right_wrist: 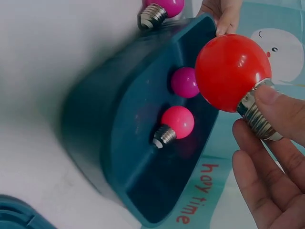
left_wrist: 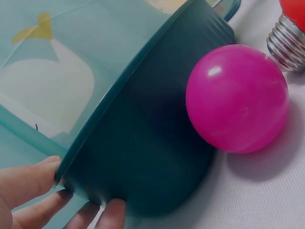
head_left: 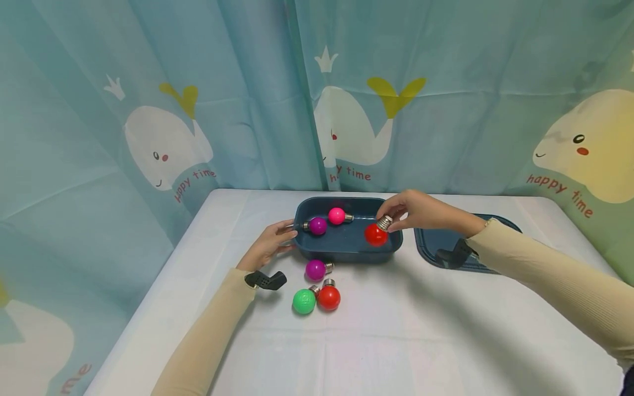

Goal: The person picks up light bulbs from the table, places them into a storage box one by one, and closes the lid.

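My right hand (head_left: 413, 212) pinches a red light bulb (right_wrist: 233, 71) by its metal screw base, thumb on one side and fingers on the other. The bulb's round end points down over the right part of a dark blue plastic box (head_left: 346, 256). Inside the box lie a pink bulb (head_left: 336, 215) and a purple bulb (head_left: 318, 226). At the box's left end, my left hand (head_left: 269, 242) touches the rim and outer wall with its fingers spread. Just in front of the box, another purple bulb (left_wrist: 237, 99) lies on the white table.
A green bulb (head_left: 304, 301) and a second red bulb (head_left: 329, 298) lie side by side nearer me. To the right of the box, a flat dark blue lid (head_left: 436, 242) lies partly under my right forearm. A whale-print curtain (head_left: 267, 137) hangs behind the white table (head_left: 396, 341).
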The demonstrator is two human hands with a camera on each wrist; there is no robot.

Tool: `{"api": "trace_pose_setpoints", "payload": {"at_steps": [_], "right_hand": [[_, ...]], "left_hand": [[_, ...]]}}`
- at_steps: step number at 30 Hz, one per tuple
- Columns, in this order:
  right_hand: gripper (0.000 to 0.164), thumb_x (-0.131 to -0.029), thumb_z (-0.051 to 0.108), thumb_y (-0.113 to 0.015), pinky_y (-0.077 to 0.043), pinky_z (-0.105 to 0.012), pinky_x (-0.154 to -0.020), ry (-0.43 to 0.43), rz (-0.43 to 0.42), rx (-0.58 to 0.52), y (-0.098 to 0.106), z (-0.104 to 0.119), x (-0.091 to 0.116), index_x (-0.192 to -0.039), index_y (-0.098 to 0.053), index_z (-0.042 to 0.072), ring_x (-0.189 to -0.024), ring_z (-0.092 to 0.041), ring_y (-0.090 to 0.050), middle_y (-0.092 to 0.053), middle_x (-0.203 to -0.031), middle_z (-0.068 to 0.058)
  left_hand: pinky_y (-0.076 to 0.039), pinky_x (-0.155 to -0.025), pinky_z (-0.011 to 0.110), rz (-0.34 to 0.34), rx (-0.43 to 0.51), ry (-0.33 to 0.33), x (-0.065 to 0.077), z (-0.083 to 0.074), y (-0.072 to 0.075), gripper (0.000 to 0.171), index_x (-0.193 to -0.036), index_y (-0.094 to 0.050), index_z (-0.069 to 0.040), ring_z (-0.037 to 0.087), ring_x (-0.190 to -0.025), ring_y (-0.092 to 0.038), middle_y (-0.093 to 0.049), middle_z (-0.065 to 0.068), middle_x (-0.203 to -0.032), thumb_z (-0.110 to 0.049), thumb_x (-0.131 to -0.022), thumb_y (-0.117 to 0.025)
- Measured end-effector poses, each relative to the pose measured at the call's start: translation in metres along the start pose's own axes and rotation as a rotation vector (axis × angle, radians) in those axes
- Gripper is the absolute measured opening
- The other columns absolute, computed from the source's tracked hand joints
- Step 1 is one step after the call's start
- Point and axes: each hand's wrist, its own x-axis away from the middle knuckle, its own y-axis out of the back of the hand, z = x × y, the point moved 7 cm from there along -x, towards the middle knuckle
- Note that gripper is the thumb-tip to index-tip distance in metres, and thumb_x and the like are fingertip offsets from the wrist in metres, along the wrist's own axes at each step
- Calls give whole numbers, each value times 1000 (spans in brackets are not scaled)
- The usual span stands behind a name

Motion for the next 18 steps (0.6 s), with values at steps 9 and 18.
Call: {"api": "trace_pose_setpoints", "payload": {"at_steps": [9, 18], "right_hand": [[28, -77, 3, -75, -59, -30, -78, -9, 31, 3, -5, -2, -33, -104, -69, 2, -86, -20, -69, -70, -99, -12], [26, -77, 1, -74, -58, -32, -80, 0, 57, -4, -14, -7, -61, -102, -69, 1, -89, -21, -68, -71, -99, -14]], "left_hand": [[-39, -108, 46, -1, 0, 13, 0, 1, 0, 56, -147, -26, -1, 36, -133, -39, -34, 23, -148, -9, -97, -49], [-40, -107, 46, -4, 4, 11, -1, 1, 0, 55, -147, -27, -2, 36, -133, -40, -34, 22, -148, -9, -97, -49]]}}
